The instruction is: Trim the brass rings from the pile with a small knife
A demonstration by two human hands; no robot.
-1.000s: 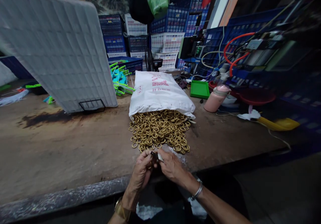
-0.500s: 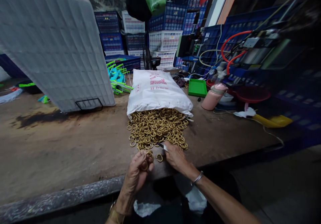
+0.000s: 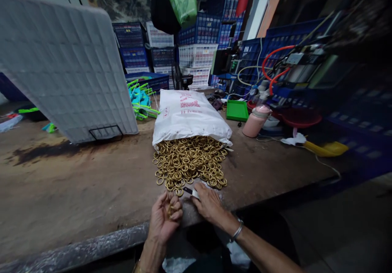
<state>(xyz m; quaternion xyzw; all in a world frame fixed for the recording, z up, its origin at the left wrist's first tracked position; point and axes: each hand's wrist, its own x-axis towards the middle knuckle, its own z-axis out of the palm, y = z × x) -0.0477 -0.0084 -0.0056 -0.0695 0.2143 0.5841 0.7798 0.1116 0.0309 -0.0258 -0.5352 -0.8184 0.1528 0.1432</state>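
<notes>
My left hand (image 3: 167, 218) is palm up at the bench's front edge, its fingers curled round brass-coloured rings (image 3: 170, 210); how many is hidden. My right hand (image 3: 210, 203) grips a small knife (image 3: 188, 190) with a white handle and a dark blade pointing left. By the blade's tip and just above my left fingertips lies a single ring (image 3: 178, 192). Beyond both hands spreads a pile of rings (image 3: 190, 160), spilling from the open mouth of a white woven sack (image 3: 191, 116) with red print.
A tall whitish panel (image 3: 70, 73) stands on the left of the wooden bench (image 3: 92, 187). Bright green and blue plastic pieces (image 3: 142, 99) lie behind it. To the right are a green tray (image 3: 237, 110), a pink bottle (image 3: 256, 121) and a machine with red hoses (image 3: 275, 67).
My left fingers have closed further over the rings. The knife has come left, nearer my left hand, and the ring that lay between my hands no longer shows there. The view has shifted slightly.
</notes>
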